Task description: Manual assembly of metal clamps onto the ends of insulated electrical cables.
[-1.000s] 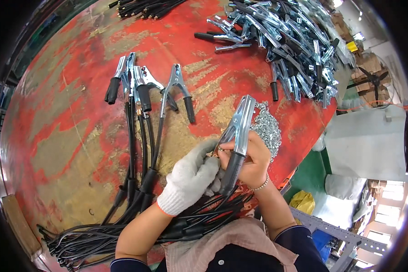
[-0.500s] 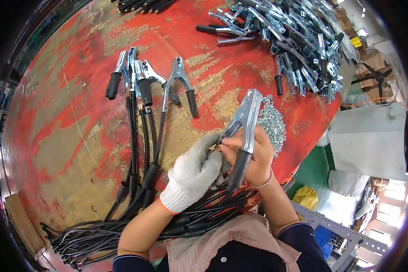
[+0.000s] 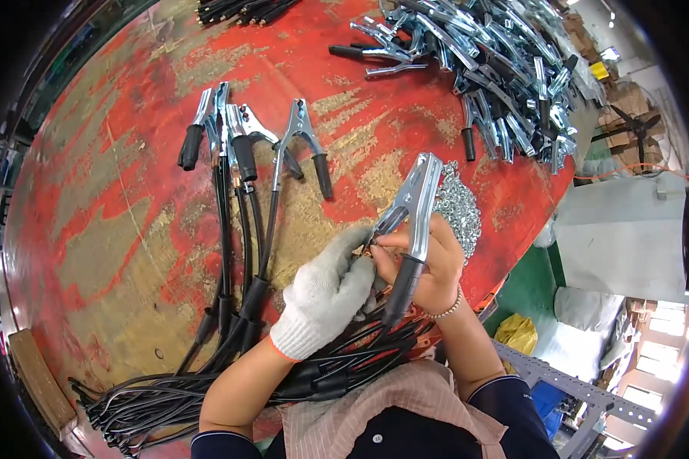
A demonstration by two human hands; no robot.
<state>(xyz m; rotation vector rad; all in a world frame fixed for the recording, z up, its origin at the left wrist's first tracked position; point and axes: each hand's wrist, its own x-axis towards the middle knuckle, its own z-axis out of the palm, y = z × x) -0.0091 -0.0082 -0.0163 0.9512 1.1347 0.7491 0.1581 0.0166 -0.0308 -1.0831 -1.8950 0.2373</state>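
My left hand (image 3: 325, 287), in a white knit glove, is closed around the lower handle of a silver spring clamp and the copper cable end at it. The clamp (image 3: 419, 206) points up and away, with a black sleeve on its near handle. My bare right hand (image 3: 429, 264), a bead bracelet at its wrist, pinches at the same copper end with fingertips beside the left thumb; what lies between them is too small to make out. Right behind the right hand is a heap of small metal nuts or washers (image 3: 459, 210). Black cables (image 3: 344, 359) run under both hands.
Several clamps fitted on black cables (image 3: 256, 145) lie to the left. A large pile of loose clamps (image 3: 505, 69) covers the far right of the worn red table (image 3: 92, 252). More cable ends (image 3: 245, 9) lie at the far edge; a wooden block (image 3: 42, 379) sits near left.
Almost nothing differs. Both hands stay at the same spot on the clamp, with only a slight shift of the right fingers.
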